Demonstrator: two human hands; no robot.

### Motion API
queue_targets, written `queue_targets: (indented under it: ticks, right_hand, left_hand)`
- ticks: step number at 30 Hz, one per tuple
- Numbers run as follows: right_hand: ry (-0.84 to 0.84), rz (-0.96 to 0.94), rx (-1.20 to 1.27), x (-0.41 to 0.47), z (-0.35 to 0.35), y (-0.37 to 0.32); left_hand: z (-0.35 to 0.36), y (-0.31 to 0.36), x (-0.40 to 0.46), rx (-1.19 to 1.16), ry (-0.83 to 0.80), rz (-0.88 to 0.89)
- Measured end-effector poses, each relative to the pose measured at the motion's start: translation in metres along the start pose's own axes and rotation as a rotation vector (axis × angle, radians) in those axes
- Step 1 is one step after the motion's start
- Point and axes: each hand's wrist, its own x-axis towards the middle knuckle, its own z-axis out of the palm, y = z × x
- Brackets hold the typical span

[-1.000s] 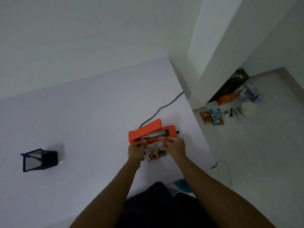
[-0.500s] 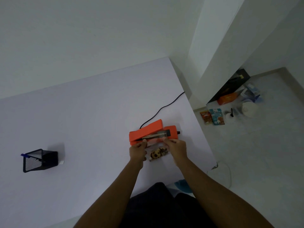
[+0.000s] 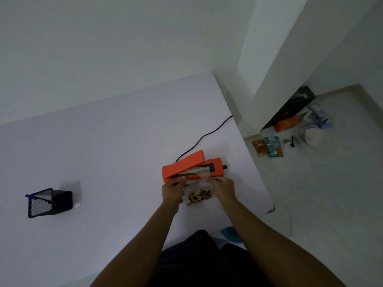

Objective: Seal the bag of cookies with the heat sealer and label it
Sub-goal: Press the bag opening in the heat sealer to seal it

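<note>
cookie bag (image 3: 199, 196) between left hand (image 3: 173, 190), right hand (image 3: 223, 188) (both pinching)

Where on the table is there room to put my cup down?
The widest bare patch lies between the black mesh pen holder and the orange heat sealer. The table behind the sealer is also bare, apart from its black cord. It is crowded where both hands hold the cookie bag at the sealer.
</note>
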Motion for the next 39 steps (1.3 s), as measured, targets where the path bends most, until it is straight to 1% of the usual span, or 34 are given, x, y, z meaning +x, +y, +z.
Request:
queue_targets:
  ticks: [6,10,21,31,39]
  right_hand:
    - [0.030,-0.030,-0.003,0.0018,0.0026,0.0020]
    - [0.013,-0.032,-0.016,0.0009,0.0020,0.0014]
    - [0.011,-0.030,-0.023,-0.0003,0.0029,0.0013]
    - [0.056,-0.050,-0.065,0.0020,0.0078,0.0012]
    - [0.069,-0.018,-0.043,0.0038,0.0077,0.0016]
  left_hand:
    - [0.0025,0.0026,-0.0001,0.008,0.041,-0.036]
    - [0.0042,0.0010,0.0000,0.006,0.057,-0.041]
    - [0.0003,0.0028,0.0008,0.018,0.052,-0.029]
    - [0.0002,0.0058,-0.0004,0.023,0.042,-0.024]
    - [0.0005,0.0057,0.0015,0.042,0.054,-0.028]
